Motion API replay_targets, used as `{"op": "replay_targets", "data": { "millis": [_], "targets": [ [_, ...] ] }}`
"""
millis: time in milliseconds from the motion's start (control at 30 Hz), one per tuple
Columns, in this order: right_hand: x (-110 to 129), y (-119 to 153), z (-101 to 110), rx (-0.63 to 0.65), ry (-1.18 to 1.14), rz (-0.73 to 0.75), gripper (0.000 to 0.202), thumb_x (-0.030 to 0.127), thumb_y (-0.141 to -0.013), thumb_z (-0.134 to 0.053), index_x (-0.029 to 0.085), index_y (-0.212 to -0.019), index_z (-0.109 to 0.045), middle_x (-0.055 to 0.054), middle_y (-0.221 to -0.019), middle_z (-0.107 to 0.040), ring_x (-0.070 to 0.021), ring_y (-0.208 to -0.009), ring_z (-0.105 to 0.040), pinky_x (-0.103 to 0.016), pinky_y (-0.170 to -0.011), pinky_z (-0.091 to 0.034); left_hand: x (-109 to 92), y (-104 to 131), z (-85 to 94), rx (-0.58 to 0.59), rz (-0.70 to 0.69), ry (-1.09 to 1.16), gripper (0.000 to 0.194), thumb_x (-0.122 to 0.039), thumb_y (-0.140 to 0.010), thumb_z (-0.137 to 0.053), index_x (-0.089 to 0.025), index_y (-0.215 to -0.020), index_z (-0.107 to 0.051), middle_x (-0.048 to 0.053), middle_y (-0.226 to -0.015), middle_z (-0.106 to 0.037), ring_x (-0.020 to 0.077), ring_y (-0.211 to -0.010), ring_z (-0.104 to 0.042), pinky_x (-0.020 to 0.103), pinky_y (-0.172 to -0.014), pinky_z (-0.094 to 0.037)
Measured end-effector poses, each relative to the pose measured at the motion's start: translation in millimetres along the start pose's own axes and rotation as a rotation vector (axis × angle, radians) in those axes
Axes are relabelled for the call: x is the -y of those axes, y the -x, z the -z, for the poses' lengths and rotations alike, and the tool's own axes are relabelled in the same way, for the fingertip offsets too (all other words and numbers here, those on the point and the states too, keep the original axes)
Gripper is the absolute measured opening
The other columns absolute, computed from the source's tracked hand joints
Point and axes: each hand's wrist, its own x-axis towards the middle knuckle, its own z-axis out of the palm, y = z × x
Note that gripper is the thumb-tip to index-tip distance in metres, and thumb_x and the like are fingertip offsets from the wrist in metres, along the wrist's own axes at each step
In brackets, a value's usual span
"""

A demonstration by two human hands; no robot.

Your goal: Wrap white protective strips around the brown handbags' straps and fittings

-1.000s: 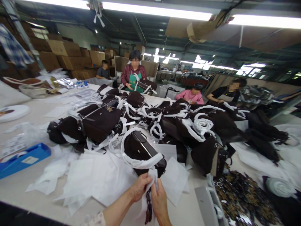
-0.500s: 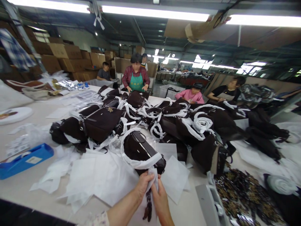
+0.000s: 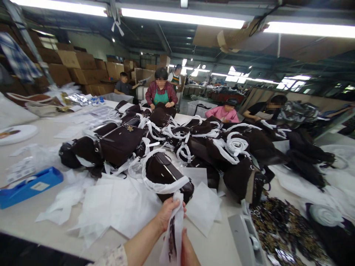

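My left hand (image 3: 167,213) pinches the upper part of a strip of white wrapping paper (image 3: 178,218), thumb on top. The paper lies folded lengthwise around a dark brown tassel-like piece (image 3: 172,236), which shows in the fold. Lower down, my right hand (image 3: 189,248) grips the paper's right edge, its fingers partly hidden behind it. Just beyond my hands sits a dark brown handbag (image 3: 158,171), its handle (image 3: 166,189) wrapped in white. Loose white sheets (image 3: 126,207) lie beside my left forearm, and another sheet (image 3: 203,210) lies to the right.
Several dark bags (image 3: 119,146) with white-wrapped straps are heaped across the table. At left stands a blue tape dispenser (image 3: 41,186), at right a grey one (image 3: 245,236) beside a pile of brown-gold charms (image 3: 288,229). Across the table, a person in a green apron (image 3: 161,96) handles a bag.
My right hand has slid down along the paper, away from my left. The paper now covers more of the dark piece's sides. The person in the apron has bent over a bag.
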Motion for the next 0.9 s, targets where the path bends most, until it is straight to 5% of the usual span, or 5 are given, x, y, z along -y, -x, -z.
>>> {"op": "replay_targets", "data": {
  "millis": [200,333,633,900],
  "targets": [
    [59,-15,5,-0.225,0.103,0.196,0.074,0.073,-0.065,-0.062,0.024,-0.12,-0.059,-0.009,-0.122,-0.063,-0.0262,-0.106,-0.06,-0.035,-0.083,-0.05,-4,7,4.3,0.071,0.018,-0.021,0.043,-0.044,-0.059,-0.081,-0.011,-0.082,-0.065,0.006,-0.066,-0.067,0.0149,-0.057,-0.061,0.029,-0.061,-0.05],
    [80,-22,-10,-0.113,0.142,0.145,0.055,0.061,-0.07,-0.065,0.02,-0.106,-0.068,-0.005,-0.088,-0.07,-0.0195,-0.079,-0.062,-0.027,-0.066,-0.049,-6,12,5.9,0.083,-0.009,-0.045,0.047,-0.044,-0.058,-0.081,-0.012,-0.088,-0.064,0.004,-0.066,-0.066,0.014,-0.055,-0.059,0.026,-0.056,-0.047],
    [81,-32,-23,-0.013,0.03,0.115,0.048,0.051,-0.066,-0.073,0.019,-0.1,-0.066,0.003,-0.062,-0.058,-0.009,-0.05,-0.045,-0.018,-0.045,-0.034,-14,16,5.8,0.085,-0.064,-0.114,0.052,-0.048,-0.062,-0.078,-0.011,-0.093,-0.059,0.006,-0.065,-0.065,0.0158,-0.053,-0.059,0.03,-0.056,-0.048],
    [71,-53,-17,-0.17,0.269,0.291,0.037,0.051,-0.066,-0.068,0.017,-0.081,-0.064,0.003,-0.061,-0.059,-0.0149,-0.057,-0.05,-0.023,-0.048,-0.038,-12,17,-0.2,0.095,-0.045,-0.046,0.053,-0.047,-0.06,-0.081,-0.012,-0.093,-0.06,0.004,-0.068,-0.063,0.0149,-0.056,-0.058,0.031,-0.061,-0.049]
  ]
}}
